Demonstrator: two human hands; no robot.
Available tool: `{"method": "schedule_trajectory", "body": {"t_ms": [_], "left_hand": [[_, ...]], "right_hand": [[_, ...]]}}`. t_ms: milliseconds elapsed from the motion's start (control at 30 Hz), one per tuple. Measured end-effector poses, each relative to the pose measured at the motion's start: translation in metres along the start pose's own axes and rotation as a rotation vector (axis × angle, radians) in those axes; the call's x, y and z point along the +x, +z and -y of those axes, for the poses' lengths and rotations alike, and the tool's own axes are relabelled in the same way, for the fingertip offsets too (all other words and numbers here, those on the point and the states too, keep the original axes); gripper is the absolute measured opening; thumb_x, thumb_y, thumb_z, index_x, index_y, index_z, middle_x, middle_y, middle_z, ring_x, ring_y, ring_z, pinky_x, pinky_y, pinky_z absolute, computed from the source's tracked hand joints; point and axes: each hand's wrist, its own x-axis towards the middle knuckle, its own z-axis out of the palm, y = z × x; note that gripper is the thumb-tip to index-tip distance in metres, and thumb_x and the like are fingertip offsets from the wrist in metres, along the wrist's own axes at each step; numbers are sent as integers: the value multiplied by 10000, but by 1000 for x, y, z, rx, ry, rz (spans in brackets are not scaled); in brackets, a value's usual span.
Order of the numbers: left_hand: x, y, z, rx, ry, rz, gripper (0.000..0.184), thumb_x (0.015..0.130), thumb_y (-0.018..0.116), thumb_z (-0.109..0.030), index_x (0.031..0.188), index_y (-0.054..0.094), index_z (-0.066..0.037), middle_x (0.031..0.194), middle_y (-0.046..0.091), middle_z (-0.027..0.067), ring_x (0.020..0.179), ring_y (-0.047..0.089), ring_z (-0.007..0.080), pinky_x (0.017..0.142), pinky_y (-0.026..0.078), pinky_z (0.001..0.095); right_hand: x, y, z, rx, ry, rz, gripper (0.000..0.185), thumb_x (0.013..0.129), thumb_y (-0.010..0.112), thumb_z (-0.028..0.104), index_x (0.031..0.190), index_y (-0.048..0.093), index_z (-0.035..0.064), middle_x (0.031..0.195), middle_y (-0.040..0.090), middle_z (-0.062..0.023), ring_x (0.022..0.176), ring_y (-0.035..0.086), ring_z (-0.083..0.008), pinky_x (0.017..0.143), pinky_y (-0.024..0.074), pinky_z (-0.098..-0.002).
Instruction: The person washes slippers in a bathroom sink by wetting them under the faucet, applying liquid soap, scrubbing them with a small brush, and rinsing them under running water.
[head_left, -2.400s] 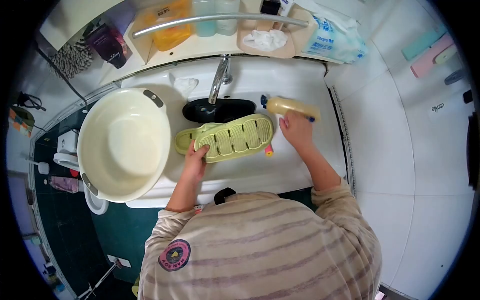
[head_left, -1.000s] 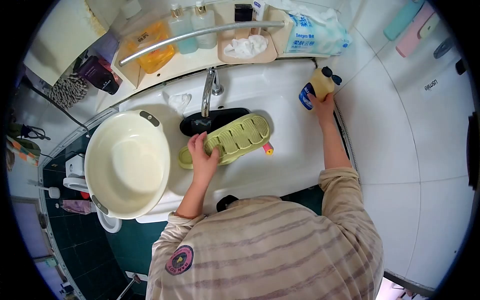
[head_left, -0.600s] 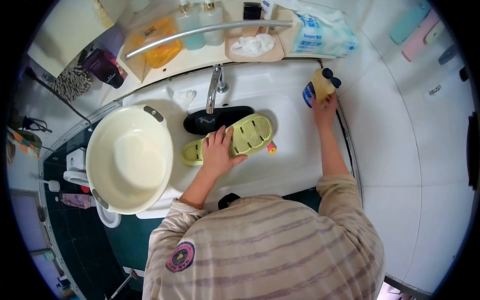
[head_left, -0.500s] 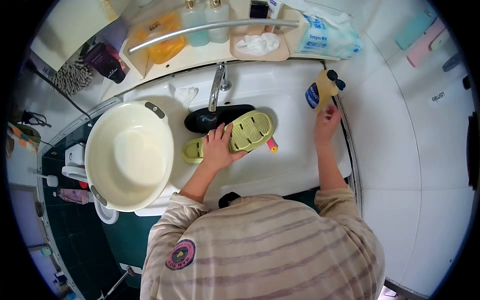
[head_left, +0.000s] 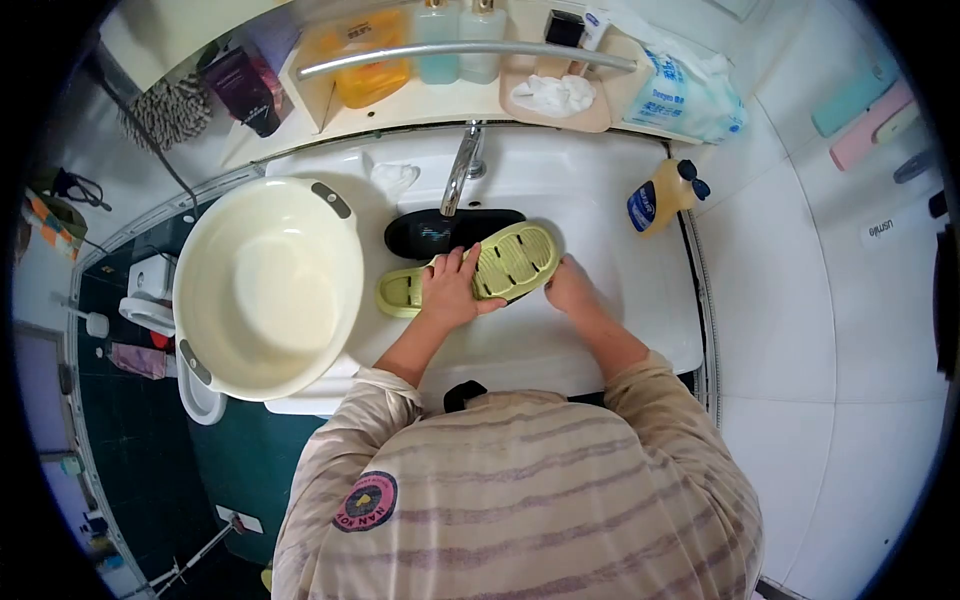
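My left hand (head_left: pixel 450 290) lies over the middle of a light green slipper (head_left: pixel 515 260), its fingers wrapped across the ridged surface. The slipper rests at a slant in the white sink (head_left: pixel 630 310), partly over a long, rounded black object (head_left: pixel 412 236) under the tap. My right hand (head_left: pixel 574 287) is at the slipper's wide end, fingers curled in and mostly hidden; what they hold does not show. A bottle with a yellowish body and blue label (head_left: pixel 660 198) stands at the sink's right side, apart from both hands.
A large cream basin (head_left: pixel 270 290) sits over the sink's left side. The chrome tap (head_left: pixel 462 168) reaches over the sink. Behind it, a shelf with a metal rail (head_left: pixel 465 52) holds bottles, a tray (head_left: pixel 555 98) and a tissue pack (head_left: pixel 690 95). A tiled wall (head_left: pixel 770 300) bounds the right.
My right hand has moved left from beside the bottle to the slipper's wide end, where a pink and yellow object showed before. My left hand stays on the slipper. The view has shifted slightly.
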Motion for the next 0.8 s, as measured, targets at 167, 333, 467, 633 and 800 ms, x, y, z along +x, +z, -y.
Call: {"method": "schedule_trajectory", "body": {"t_ms": [167, 333, 467, 633, 800], "left_hand": [[-1, -2, -7, 29, 6, -6, 1063, 571, 690, -694, 1426, 337, -171, 1255, 463, 96, 1147, 410, 267, 941, 327, 443], [12, -2, -23, 130, -23, 120, 1041, 596, 679, -701, 1424, 345, -167, 1210, 475, 84, 1125, 406, 250, 928, 335, 443], [25, -10, -33, 167, -48, 215, 1051, 606, 674, -704, 1431, 333, -148, 1218, 477, 79, 1135, 403, 245, 940, 332, 444], [32, -14, -33, 137, -87, 311, 1087, 588, 689, -698, 1430, 325, -115, 1263, 468, 86, 1191, 382, 240, 963, 327, 456], [35, 7, -14, 87, -93, 305, 1142, 545, 727, -682, 1425, 310, -86, 1320, 446, 104, 1230, 373, 273, 982, 342, 474]], "right_hand": [[-15, -65, -16, 69, 32, 117, 334, 832, 552, 131, 1160, 541, 69, 956, 621, -219, 904, 604, -377, 790, 479, -464], [-44, -113, 20, 206, 95, 6, 404, 887, 523, 213, 1272, 480, 99, 963, 623, -221, 864, 617, -375, 758, 490, -460], [-49, -99, 48, -118, -72, 174, 464, 916, 499, 288, 1343, 419, 127, 967, 616, -237, 841, 623, -374, 714, 493, -470], [-15, -50, 65, 28, -97, 157, 463, 927, 481, 298, 1367, 404, 176, 870, 621, -232, 804, 629, -378, 690, 496, -491], [-30, -16, 49, 198, -424, 121, 464, 939, 450, 297, 1386, 385, 187, 729, 601, -240, 709, 621, -402, 652, 487, -504]]}}
